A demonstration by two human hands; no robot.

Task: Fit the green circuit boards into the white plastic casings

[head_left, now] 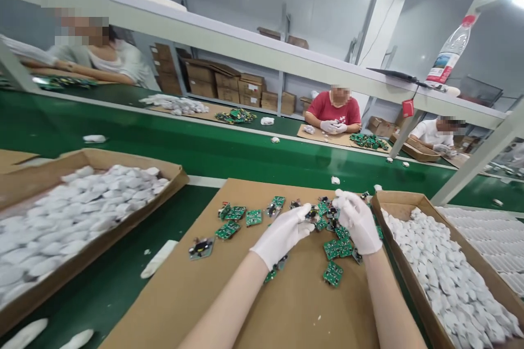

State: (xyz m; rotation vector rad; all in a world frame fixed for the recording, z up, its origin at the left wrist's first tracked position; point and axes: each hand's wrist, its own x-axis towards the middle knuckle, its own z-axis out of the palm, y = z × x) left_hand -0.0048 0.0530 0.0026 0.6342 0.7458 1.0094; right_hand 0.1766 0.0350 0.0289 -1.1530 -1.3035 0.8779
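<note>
Both my hands wear white gloves and meet over a brown cardboard sheet (286, 305). My left hand (283, 234) has its fingers pinched together near a small green circuit board (313, 214). My right hand (358, 222) is curled, fingers closed over the pile of green circuit boards (333, 245); what it grips is hidden. More boards (229, 229) lie scattered to the left on the cardboard.
A cardboard tray of white plastic shells (77, 212) stands at left, another tray of shells (446, 278) at right. A green conveyor belt (213, 147) runs behind. Three other people sit across it, one in red (333, 112). A plastic bottle (448, 54) stands on the overhead shelf.
</note>
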